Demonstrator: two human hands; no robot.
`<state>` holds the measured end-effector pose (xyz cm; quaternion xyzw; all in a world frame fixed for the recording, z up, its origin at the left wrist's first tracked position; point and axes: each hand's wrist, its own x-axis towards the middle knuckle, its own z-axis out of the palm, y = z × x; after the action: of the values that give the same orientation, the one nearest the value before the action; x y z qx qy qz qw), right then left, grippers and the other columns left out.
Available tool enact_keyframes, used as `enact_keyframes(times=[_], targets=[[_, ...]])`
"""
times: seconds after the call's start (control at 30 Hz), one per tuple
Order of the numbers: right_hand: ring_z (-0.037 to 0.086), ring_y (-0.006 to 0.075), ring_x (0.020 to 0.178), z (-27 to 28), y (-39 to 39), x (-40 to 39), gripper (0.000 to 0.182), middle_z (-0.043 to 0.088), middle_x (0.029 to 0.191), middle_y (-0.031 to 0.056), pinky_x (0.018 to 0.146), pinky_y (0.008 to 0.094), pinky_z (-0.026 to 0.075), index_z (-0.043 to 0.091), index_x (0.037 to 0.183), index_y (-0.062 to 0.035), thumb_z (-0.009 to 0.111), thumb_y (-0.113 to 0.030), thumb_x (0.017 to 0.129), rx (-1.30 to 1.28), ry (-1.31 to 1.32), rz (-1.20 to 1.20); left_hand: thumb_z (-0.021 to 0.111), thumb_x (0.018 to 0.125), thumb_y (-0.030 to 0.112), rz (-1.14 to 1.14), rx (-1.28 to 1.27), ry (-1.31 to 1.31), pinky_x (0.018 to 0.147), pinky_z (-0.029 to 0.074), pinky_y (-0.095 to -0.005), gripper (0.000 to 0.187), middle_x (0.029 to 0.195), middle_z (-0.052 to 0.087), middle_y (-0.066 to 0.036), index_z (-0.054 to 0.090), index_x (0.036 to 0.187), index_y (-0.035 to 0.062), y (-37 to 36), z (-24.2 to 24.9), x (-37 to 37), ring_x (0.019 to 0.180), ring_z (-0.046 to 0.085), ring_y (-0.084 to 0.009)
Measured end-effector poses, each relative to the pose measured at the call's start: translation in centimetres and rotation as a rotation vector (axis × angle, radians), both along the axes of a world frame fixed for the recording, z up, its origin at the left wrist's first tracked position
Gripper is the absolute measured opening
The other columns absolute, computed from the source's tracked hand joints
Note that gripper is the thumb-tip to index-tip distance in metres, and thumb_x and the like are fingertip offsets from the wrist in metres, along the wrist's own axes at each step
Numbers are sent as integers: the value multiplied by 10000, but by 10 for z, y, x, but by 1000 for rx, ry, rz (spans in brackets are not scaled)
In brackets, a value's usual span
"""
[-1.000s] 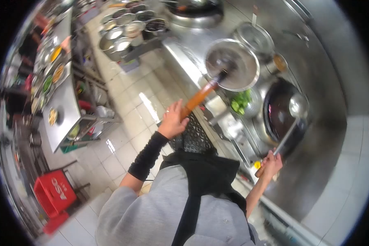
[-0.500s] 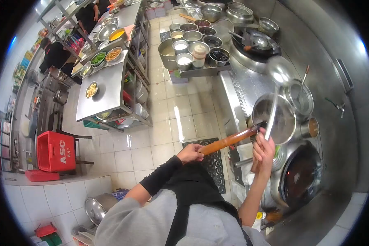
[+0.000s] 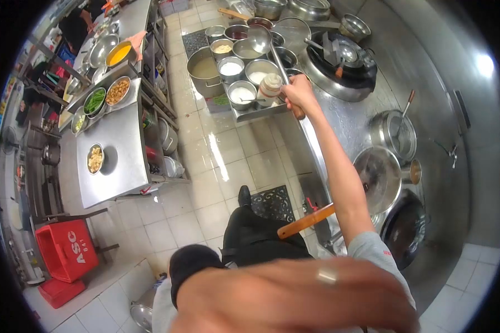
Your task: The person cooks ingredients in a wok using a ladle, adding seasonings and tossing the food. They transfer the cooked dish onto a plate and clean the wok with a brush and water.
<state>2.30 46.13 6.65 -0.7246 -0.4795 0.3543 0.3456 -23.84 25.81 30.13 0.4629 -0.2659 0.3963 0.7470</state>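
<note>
My right hand is closed round the handle of a long steel ladle, whose wooden end sticks out below the fist. The ladle's bowl hangs over the metal seasoning pots, above a pot of pale liquid. Beside the hand stands a squat jar with a whitish top. Very close to the camera, my left hand is blurred, wears a ring, and hides much of my body; its fingers cannot be made out. A pan with a wooden handle rests at the stove, partly behind my right forearm.
A large wok sits on the near burner, another wok on the far one. To the left, a steel table holds bowls of cut food. A red crate lies near the lower left. Another person stands far left.
My left hand has let go of the wooden pan handle and risen close to the camera. My right hand has carried the ladle forward, from above the pan to the seasoning pots.
</note>
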Motion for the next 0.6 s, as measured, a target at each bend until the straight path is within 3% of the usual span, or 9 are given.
enact_keyframes(times=[0.07, 0.17, 0.23, 0.37, 0.4, 0.53, 0.6], targets=[[668, 242, 488, 5, 42, -10, 192, 673, 653, 194, 483, 390, 550, 662, 782, 120, 612, -66, 788, -69, -121, 15, 403, 1081, 220, -93, -30, -47, 788, 594, -522, 414, 985, 681, -308, 651, 1021, -107, 18, 2, 4, 930, 685, -401], [712, 269, 559, -11, 90, -15, 202, 697, 715, 244, 523, 404, 570, 663, 773, 135, 586, -52, 786, 40, -409, 26, 409, 1080, 217, -178, -87, -46, 779, 593, -515, 406, 977, 683, -302, 651, 1017, -102, 43, -8, 9, 925, 686, -397], [735, 281, 609, -13, 107, -19, 205, 701, 741, 275, 552, 399, 580, 664, 777, 147, 577, -39, 790, -81, -243, 16, 413, 1080, 216, -220, -118, -41, 774, 592, -510, 400, 971, 684, -298, 651, 1015, -99, 56, -10, 14, 921, 686, -394], [711, 242, 581, -29, 125, -15, 191, 696, 724, 239, 514, 371, 564, 649, 806, 160, 560, -9, 795, -191, 63, -52, 420, 1079, 212, -246, -156, 0, 763, 590, -501, 389, 961, 686, -291, 651, 1010, -93, 76, -20, 25, 914, 687, -388], [660, 202, 529, -30, 127, -9, 129, 666, 676, 171, 464, 344, 531, 623, 761, 123, 598, 8, 814, -217, 107, -24, 422, 1079, 211, -251, -165, 6, 760, 590, -499, 387, 958, 687, -289, 651, 1008, -92, 80, -22, 28, 912, 687, -386], [536, 139, 453, -28, 108, 6, 166, 555, 607, 77, 399, 285, 438, 565, 709, 40, 660, 50, 845, -223, 677, -153, 430, 1079, 208, -252, -175, 29, 749, 589, -490, 376, 947, 690, -282, 651, 1003, -86, 94, -24, 35, 905, 688, -381], [533, 136, 460, -31, 95, 7, 153, 563, 623, 87, 401, 272, 424, 572, 720, 47, 662, 51, 843, -186, 774, -182, 434, 1078, 206, -252, -175, 38, 744, 588, -485, 370, 942, 691, -278, 651, 1001, -83, 98, -24, 40, 901, 689, -378]])
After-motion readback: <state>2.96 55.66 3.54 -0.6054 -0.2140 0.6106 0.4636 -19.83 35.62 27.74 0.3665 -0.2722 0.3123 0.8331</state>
